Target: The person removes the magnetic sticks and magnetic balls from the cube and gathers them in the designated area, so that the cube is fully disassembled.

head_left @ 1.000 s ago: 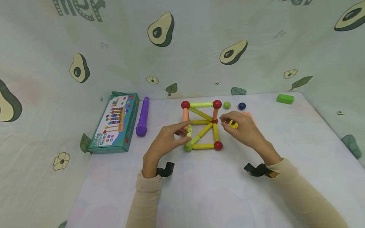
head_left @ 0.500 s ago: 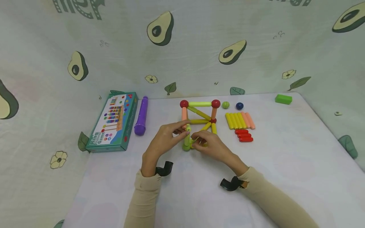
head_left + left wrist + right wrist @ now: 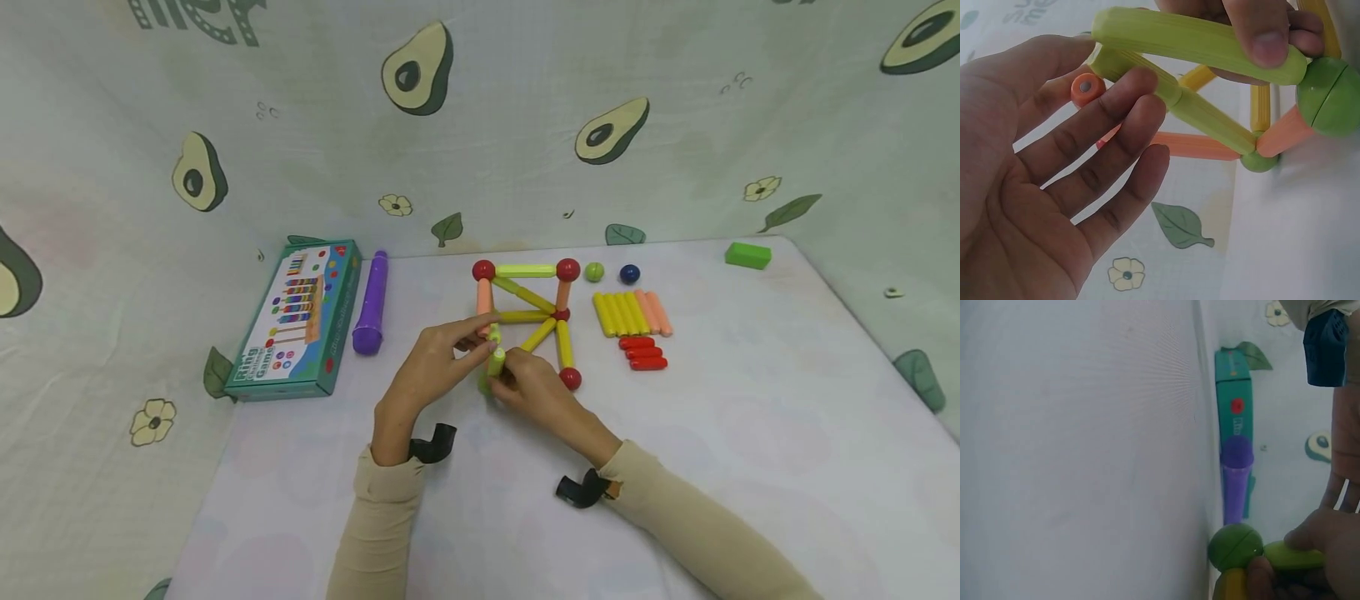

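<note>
A frame of magnetic sticks and balls stands on the table, with red balls point(image 3: 567, 270) at several corners. At its near-left corner a yellow-green magnetic stick point(image 3: 1197, 45) rises from a green ball point(image 3: 1329, 97). My right hand point(image 3: 534, 385) pinches this stick close to the ball, thumb along its side. My left hand point(image 3: 431, 367) pinches about the stick tops with thumb and index; its other fingers point(image 3: 1138, 122) are spread loosely. A second yellow-green stick point(image 3: 1216, 119) and an orange stick point(image 3: 1087, 87) with a bare metal end lie beside it. The left index tip is partly hidden.
Right of the frame lie yellow sticks point(image 3: 621, 314), orange sticks point(image 3: 654, 312) and red sticks point(image 3: 643, 353). Behind are a loose green ball point(image 3: 594, 272), a blue ball point(image 3: 629, 273) and a green block point(image 3: 747, 255). A purple microphone-shaped toy point(image 3: 371, 304) and game box point(image 3: 296, 321) stand left.
My right hand has moved left and nearer, from beside the loose yellow sticks to the near-left corner, where it now grips the yellow-green stick. My left hand has hardly moved.
</note>
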Tool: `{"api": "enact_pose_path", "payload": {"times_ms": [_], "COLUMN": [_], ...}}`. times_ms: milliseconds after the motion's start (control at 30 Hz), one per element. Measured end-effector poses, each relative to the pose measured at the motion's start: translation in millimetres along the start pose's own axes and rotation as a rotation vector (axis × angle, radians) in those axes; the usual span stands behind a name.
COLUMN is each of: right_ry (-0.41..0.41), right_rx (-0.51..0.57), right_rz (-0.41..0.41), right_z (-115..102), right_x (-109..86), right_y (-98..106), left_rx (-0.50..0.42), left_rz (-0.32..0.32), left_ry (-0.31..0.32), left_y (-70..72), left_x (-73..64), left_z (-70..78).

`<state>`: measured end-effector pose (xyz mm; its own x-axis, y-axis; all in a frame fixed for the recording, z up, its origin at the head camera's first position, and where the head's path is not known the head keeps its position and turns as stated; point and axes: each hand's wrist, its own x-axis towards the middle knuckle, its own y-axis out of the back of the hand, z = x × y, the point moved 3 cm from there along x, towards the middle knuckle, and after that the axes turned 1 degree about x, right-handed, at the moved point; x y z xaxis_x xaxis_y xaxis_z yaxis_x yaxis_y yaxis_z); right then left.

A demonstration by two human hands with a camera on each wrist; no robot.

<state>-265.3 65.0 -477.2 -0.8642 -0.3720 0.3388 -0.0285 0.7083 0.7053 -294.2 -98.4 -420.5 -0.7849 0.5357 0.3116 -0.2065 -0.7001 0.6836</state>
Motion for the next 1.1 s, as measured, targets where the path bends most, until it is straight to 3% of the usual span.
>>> {"api": "enact_pose_path", "payload": {"times_ms": [233, 433, 567, 733, 933, 1100], "right_ry": [0.017, 0.0, -0.054, -0.137, -0.315, -0.376], "right_rx": [0.023, 0.075, 0.095, -0.013, -0.088, -0.134], "right_rz": [-0.037, -0.073, -0.066, 0.001, 0.09, 0.097], "right_z": [0.6, 1.6, 14.2, 43.7, 79.2, 97.7], "right_x": [-3.6, -22.9, -32.8, -31.9, -34.5, -44.9], "right_y": [8.2, 38.2, 67.1, 103.9, 147.7, 172.8], "left_rx": [0.0, 0.006, 0.008, 0.001, -0.011, 0.001], "left_rz": [0.014, 0.006, -0.014, -0.027, -0.024, -0.021], "left_ry": [-0.002, 0.042, 0.051, 0.048, 0.039, 0.047], "left_y": [-0.5, -1.1, -1.1, -0.6, -0.5, -0.7], "left_x": [2.8, -1.6, -2.9, -1.9, -1.7, -3.9], "left_z": [-0.3, 0.5, 1.8, 3.2, 2.9, 4.8]}}
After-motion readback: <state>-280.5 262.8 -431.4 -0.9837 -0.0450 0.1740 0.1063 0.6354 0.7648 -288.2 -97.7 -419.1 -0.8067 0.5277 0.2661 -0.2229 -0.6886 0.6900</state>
